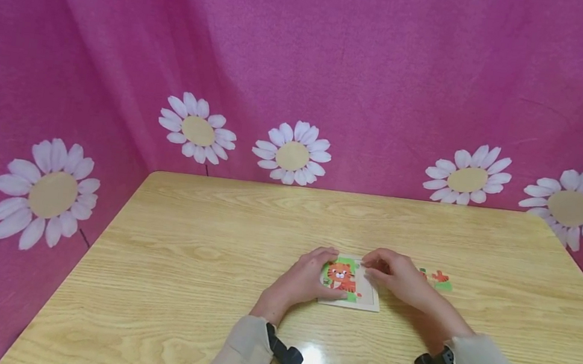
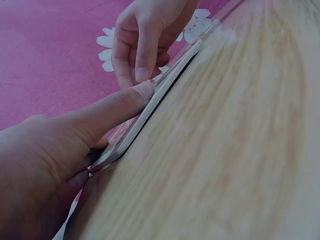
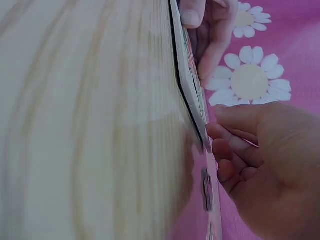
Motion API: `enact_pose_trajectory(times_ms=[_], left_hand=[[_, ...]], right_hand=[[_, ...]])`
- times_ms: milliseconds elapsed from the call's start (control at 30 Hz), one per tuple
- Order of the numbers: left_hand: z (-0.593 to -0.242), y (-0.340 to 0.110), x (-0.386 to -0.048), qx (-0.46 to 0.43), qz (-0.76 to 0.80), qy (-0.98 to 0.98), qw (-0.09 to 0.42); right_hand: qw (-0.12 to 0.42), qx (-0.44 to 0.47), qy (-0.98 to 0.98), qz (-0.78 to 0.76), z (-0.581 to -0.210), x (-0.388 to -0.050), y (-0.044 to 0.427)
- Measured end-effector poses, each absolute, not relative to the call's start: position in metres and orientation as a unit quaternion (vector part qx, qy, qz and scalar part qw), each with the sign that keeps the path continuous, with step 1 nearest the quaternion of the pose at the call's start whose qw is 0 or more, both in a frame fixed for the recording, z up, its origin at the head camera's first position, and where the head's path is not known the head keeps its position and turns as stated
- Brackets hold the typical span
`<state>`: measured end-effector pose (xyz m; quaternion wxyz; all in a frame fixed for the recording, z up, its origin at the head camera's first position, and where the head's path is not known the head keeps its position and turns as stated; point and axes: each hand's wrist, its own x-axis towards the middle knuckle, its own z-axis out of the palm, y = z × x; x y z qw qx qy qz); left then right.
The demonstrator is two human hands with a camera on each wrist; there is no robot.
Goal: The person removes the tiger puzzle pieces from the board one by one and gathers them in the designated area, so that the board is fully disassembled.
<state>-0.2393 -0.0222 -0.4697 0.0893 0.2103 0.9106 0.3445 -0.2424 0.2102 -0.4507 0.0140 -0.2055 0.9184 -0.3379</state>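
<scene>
A square puzzle board (image 1: 375,306) with a pale rim lies flat on the table, an orange tiger picture (image 1: 340,274) on green pieces in its left part and bare wood at right. My left hand (image 1: 301,277) grips the board's left side, thumb along the near edge and fingers at the far edge; the left wrist view shows that thumb (image 2: 112,110) on the rim. At the board's far right corner is my right hand (image 1: 400,277). In the right wrist view its thumb and index finger stand slightly apart, the other fingers bent (image 3: 235,160), with nothing visible between them.
Loose orange and green puzzle pieces (image 1: 442,280) lie on the wooden table (image 1: 193,267) just right of the board, partly behind my right hand. A pink cloth (image 1: 339,60) with white flowers hangs behind the table and at its sides.
</scene>
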Motion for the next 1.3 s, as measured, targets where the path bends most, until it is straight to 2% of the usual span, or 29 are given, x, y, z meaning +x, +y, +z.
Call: enact_pose_trajectory(times_ms=[500, 1000, 1300], left_hand=[[-0.468, -0.023, -0.239, 0.215, 0.351, 0.907, 0.089], [-0.470, -0.023, -0.239, 0.212, 0.359, 0.904, 0.092], [-0.470, -0.023, -0.240, 0.220, 0.356, 0.904, 0.085]], right_hand=[[0.039, -0.181, 0.921, -0.342, -0.450, -0.256, 0.183], [0.018, -0.197, 0.930, -0.309, -0.449, -0.258, 0.176], [-0.018, -0.235, 0.925, -0.297, -0.449, -0.256, 0.178]])
